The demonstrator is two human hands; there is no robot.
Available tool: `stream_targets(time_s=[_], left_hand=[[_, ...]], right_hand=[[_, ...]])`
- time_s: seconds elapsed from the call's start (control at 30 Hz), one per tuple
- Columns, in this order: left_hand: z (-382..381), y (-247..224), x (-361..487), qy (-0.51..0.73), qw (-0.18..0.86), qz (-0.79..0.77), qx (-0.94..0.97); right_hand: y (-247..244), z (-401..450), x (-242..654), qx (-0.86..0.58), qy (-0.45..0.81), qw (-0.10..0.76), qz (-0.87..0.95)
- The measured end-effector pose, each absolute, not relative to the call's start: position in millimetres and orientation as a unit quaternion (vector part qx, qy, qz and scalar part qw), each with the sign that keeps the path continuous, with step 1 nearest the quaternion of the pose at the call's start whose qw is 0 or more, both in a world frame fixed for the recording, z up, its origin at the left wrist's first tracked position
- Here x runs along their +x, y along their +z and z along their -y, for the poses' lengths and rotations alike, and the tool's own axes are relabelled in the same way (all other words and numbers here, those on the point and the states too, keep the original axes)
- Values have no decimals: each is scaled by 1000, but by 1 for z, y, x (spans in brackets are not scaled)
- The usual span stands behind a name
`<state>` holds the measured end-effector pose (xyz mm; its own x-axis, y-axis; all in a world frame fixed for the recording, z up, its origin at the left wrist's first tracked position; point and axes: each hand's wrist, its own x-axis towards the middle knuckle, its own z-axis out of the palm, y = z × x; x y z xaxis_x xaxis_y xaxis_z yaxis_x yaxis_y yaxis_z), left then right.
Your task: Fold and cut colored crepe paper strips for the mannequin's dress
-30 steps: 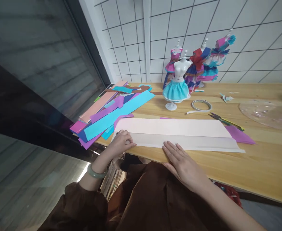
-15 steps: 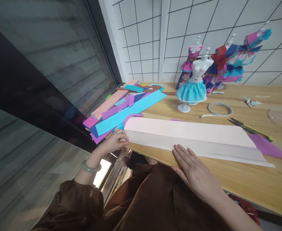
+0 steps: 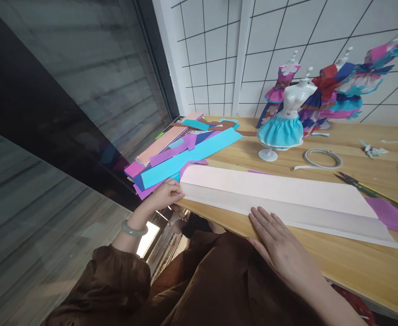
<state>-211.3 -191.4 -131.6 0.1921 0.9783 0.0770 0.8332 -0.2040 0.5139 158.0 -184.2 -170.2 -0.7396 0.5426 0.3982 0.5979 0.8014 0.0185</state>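
A long pale pink sheet of paper (image 3: 270, 185) lies along the table's front edge, its near side a greyish white band (image 3: 226, 199) divided by a crease. A narrow white strip (image 3: 351, 237) runs along the near edge. At the sheet's left corner is my left hand (image 3: 167, 194), thumb and fingers pinched together; what is between them is too small to make out. My right hand (image 3: 275, 233) rests flat, fingers stretched out, fingertips on the sheet's near edge. Purple paper (image 3: 394, 215) sticks out from under the right end.
Coloured paper strips (image 3: 185, 156) are piled at the left. Behind the sheet stand a white mannequin in a blue skirt (image 3: 280, 131) and several dressed mannequins (image 3: 338, 90). A tape roll (image 3: 323, 158), scissors (image 3: 370, 190) and crumpled scraps (image 3: 373, 149) lie on the wooden table (image 3: 362, 267).
The view has turned slightly left, so the table's things sit further right. My left fingers have drawn closer together at the sheet's corner. My right hand stays flat on the near edge.
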Motion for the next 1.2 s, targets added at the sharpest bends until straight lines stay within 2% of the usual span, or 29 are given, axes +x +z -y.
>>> stream_targets(time_s=[0.63,1.0,1.2], left_hand=[[190,-136,-212,194,168,-623,739],[202,-142,-205,249,111,-650,710],[206,-148,-203,265,87,-644,712]], right_hand=[[-170,185,158,-305,-63,196,930],[-173,186,155,-323,-71,204,921],[-161,187,131,-329,-79,239,910]])
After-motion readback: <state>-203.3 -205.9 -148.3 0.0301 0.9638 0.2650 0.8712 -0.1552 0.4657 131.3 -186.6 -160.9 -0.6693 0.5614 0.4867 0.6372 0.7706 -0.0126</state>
